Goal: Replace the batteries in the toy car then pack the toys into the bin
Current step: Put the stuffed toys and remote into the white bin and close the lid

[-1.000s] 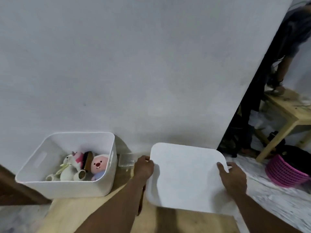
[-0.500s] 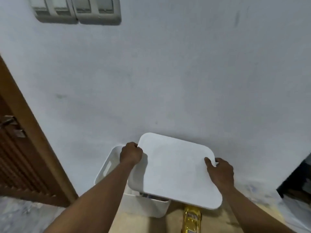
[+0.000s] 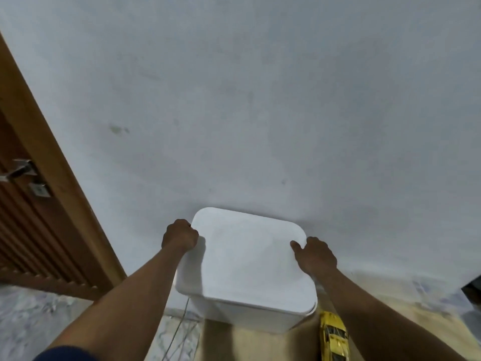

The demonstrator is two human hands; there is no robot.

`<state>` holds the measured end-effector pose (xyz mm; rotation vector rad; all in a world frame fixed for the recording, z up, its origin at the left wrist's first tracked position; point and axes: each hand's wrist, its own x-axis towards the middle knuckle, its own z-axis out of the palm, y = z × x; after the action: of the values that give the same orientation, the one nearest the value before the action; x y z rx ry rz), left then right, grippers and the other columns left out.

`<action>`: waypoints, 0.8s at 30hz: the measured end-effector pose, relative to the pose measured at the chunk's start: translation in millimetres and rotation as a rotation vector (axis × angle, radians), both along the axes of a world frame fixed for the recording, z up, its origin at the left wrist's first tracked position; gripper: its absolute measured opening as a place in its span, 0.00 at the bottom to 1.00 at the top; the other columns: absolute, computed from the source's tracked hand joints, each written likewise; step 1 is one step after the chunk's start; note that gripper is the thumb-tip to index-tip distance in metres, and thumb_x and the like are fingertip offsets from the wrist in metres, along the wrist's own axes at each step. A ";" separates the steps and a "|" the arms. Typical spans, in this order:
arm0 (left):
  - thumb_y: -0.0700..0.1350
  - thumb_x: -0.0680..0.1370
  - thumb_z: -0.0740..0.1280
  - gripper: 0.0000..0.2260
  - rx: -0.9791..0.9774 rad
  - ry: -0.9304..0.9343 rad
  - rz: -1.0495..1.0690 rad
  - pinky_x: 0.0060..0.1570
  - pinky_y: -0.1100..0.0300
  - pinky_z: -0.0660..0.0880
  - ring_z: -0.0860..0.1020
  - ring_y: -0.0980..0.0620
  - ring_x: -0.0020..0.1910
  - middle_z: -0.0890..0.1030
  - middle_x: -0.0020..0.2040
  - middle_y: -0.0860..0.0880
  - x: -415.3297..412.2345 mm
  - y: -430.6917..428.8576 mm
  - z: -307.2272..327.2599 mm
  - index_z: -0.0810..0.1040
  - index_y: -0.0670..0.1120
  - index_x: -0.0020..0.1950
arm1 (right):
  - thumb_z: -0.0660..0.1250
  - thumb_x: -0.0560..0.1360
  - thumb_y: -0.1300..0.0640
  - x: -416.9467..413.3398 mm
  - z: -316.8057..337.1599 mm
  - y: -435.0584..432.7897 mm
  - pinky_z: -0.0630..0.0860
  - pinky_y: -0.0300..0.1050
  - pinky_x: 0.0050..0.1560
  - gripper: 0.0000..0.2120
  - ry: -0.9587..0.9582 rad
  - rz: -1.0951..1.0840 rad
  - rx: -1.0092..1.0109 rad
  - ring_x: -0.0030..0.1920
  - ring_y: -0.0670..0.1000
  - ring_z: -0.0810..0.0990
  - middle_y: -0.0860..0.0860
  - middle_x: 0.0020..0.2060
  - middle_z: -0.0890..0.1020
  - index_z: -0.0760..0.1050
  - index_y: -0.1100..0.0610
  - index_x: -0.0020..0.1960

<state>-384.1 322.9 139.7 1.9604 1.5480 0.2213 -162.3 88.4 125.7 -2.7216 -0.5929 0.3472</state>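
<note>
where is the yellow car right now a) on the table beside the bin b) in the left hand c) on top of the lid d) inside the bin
a: the car lies on the table beside the bin, outside it.

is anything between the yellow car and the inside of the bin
Yes. The white lid covers the bin, gripped at its sides by the left hand and right hand. The yellow car sits outside, on the table.
</note>
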 end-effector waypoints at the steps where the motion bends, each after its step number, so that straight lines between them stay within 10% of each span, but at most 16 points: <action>1: 0.42 0.76 0.62 0.12 -0.016 0.005 -0.006 0.49 0.54 0.75 0.79 0.39 0.56 0.81 0.56 0.41 -1.3 1.4 -5.3 0.81 0.42 0.55 | 0.57 0.79 0.37 -0.9 -2.5 1.6 0.72 0.50 0.62 0.29 -0.004 0.004 -0.010 0.66 0.57 0.75 0.54 0.66 0.76 0.68 0.56 0.72; 14: 0.41 0.73 0.62 0.05 -0.112 -0.061 -0.052 0.38 0.59 0.72 0.75 0.44 0.38 0.79 0.41 0.45 4.9 4.2 -25.7 0.76 0.44 0.39 | 0.53 0.82 0.46 4.4 -21.4 -2.5 0.72 0.49 0.57 0.19 -0.052 -0.100 -0.003 0.60 0.57 0.78 0.53 0.60 0.79 0.74 0.55 0.63; 24: 0.45 0.83 0.54 0.16 -0.072 -0.260 0.029 0.55 0.52 0.71 0.75 0.40 0.58 0.78 0.60 0.42 12.8 -11.6 -56.6 0.75 0.46 0.66 | 0.53 0.83 0.54 7.2 -35.8 3.7 0.71 0.53 0.59 0.15 0.046 -0.155 0.140 0.60 0.62 0.76 0.59 0.60 0.76 0.70 0.60 0.64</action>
<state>-371.4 311.3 83.1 1.7761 1.3960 0.4099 -155.1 92.1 89.9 -2.5977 -0.3763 0.3157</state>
